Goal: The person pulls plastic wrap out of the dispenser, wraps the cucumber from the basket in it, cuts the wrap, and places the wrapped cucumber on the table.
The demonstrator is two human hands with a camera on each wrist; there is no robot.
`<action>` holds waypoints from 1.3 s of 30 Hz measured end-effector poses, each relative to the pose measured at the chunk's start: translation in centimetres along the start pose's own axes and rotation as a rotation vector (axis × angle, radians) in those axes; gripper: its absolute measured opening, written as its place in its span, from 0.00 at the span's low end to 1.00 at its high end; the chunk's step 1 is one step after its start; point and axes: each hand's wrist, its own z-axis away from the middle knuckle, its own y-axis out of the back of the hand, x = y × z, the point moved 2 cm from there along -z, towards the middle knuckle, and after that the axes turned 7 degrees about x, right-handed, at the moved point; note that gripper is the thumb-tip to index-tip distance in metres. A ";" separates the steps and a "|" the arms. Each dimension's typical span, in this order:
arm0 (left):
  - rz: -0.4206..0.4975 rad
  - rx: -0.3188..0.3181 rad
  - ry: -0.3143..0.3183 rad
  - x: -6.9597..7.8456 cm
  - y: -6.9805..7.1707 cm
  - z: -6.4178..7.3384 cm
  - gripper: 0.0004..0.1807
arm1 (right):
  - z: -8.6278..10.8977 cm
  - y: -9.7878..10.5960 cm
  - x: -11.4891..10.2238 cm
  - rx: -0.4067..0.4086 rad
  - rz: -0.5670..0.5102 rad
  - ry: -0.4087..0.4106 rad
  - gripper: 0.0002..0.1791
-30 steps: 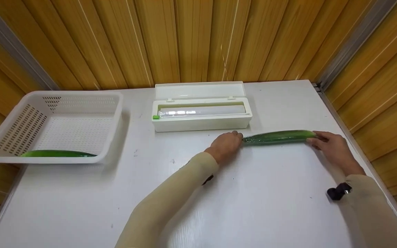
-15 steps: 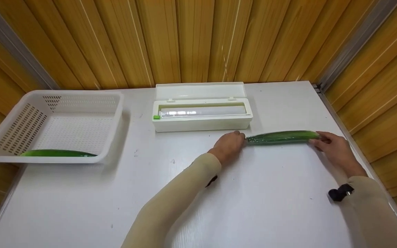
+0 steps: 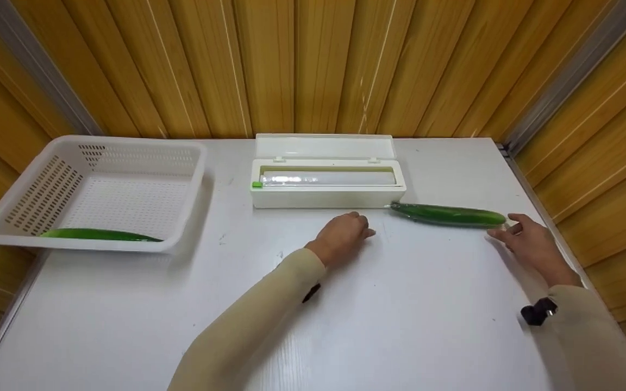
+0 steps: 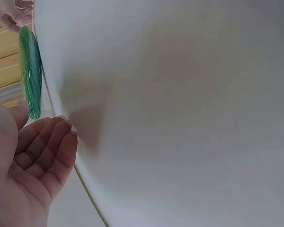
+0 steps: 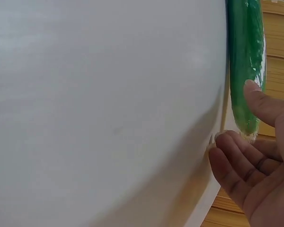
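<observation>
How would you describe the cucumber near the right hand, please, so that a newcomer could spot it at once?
On the white table, find the open white box. Between its right end and the right hand stretches the film-wrapped cucumber. Unlike the other green one, it is outside the basket.

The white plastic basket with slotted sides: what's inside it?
One long, tapering green vegetable lies in the white plastic basket, along its near rim. That rim hides the vegetable's lower edge and the floor beneath, so anything tucked there can't be seen.
</observation>
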 end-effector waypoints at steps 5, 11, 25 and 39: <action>0.050 0.031 0.076 -2.3 1.6 1.9 0.19 | 0.1 0.3 -0.8 0.040 0.038 0.018 0.53; 0.047 0.079 0.126 -4.8 3.7 3.7 0.21 | -0.2 0.1 -2.4 0.091 0.045 0.075 0.49; 0.022 0.188 0.132 -7.2 7.9 6.6 0.21 | -0.6 -1.0 -7.5 0.160 -0.022 0.263 0.42; -0.099 0.309 0.100 -9.4 13.0 6.3 0.19 | -1.8 -2.6 -15.0 0.163 -0.038 0.444 0.29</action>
